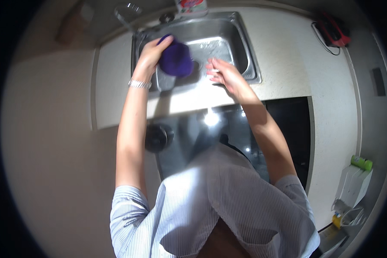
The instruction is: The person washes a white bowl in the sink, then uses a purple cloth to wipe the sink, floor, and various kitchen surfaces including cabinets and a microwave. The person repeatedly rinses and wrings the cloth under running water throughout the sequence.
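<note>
My left hand [151, 54] grips a rounded purple item [176, 61] by its upper left edge, thumb on its near face. Motion blur leaves unclear whether it is a bowl, a lid or something else. It hangs over the left half of a stainless steel sink [250, 54], whose basin floor looks wet. My right hand [225, 73] is above the sink's front right part, fingers spread and holding nothing. A gap separates it from the purple item. A silvery bracelet [139, 84] circles my left wrist.
A faucet [124, 21] rises at the sink's back left corner. Behind the basin stands a white and red package [192, 7]. On the pale countertop [280, 54], a red corded appliance [333, 32] sits far right. A green can [361, 163] lies on a white box [354, 183].
</note>
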Demonstrator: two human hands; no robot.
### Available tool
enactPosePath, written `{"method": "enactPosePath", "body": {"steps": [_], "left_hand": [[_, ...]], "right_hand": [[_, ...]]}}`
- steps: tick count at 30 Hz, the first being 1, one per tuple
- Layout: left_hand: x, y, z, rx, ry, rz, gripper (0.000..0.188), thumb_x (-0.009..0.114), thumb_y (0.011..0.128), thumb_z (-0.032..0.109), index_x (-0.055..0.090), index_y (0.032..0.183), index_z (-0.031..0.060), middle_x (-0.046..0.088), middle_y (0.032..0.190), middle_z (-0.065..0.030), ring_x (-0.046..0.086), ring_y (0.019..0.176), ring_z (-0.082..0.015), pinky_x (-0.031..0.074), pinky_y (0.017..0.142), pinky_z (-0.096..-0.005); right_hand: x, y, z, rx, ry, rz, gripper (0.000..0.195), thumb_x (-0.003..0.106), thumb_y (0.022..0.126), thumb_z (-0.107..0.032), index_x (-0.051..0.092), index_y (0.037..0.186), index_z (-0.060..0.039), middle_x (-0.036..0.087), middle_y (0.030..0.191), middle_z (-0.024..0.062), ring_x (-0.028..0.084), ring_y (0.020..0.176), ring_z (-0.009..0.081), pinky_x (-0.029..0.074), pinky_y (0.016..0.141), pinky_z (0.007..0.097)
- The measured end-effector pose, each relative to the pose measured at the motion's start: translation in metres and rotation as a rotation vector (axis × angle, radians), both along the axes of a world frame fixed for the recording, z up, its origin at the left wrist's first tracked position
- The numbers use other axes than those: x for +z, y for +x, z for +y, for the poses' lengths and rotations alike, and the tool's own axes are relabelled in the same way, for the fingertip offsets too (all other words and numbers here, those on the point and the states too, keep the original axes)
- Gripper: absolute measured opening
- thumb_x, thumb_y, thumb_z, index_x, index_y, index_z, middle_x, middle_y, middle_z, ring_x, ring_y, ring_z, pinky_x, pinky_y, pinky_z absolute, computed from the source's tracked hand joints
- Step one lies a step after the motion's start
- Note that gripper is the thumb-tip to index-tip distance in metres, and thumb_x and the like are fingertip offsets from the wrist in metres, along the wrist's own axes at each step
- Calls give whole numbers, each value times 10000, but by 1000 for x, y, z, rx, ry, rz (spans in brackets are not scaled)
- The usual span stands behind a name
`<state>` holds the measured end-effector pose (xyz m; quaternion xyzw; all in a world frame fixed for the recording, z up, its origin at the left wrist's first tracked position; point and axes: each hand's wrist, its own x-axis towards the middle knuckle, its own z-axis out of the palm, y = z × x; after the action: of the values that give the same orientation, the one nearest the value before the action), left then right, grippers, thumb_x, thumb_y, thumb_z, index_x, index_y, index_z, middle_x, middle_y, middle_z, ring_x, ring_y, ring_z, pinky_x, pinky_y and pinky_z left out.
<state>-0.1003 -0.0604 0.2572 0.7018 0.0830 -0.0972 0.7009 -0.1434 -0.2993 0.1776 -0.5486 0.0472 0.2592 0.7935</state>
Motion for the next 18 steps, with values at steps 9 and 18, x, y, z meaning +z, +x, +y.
{"method": "enactPosePath", "body": {"steps": [9, 18], "left_hand": [[15, -119, -14, -45, -275, -36, 389, 614, 836, 205, 537, 1128, -41, 609, 1032, -102, 572, 955, -166, 446, 855, -275], [-15, -259, 23, 352, -661, -167, 264, 544, 839, 63, 529, 1085, -32, 594, 1041, -130, 563, 987, -201, 437, 890, -308]], "right_hand": [[55, -9, 42, -179, 507, -81, 199, 519, 811, 12, 494, 1003, -36, 576, 908, 61, 591, 772, 167, 482, 637, 278], [61, -106, 46, 72, 346, 7, 184, 493, 794, -9, 496, 975, 21, 603, 931, 143, 619, 789, 232, 533, 680, 313]]}}
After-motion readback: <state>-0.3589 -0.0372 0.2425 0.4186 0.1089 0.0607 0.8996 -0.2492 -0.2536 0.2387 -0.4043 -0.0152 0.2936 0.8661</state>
